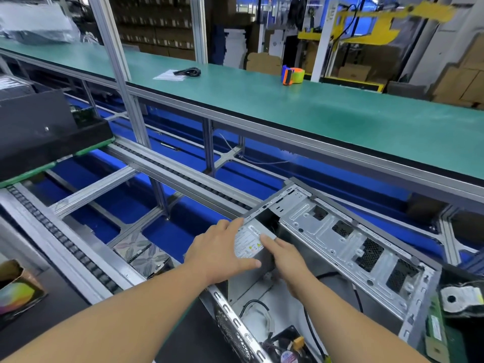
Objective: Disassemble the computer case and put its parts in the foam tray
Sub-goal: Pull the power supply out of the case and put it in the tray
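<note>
Both hands meet on the power supply (252, 241): left hand (222, 254) lies flat with thumb extended, right hand (289, 263) presses with straight fingers. Computer case (340, 247) lies open at 5 o'clock; black foam tray (39, 132) at 9 o'clock.

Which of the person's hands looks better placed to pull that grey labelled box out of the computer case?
Probably the left hand: it spreads over the power supply, thumb along its near face, at the open end of the computer case. The right hand only touches it with a fingertip.
</note>
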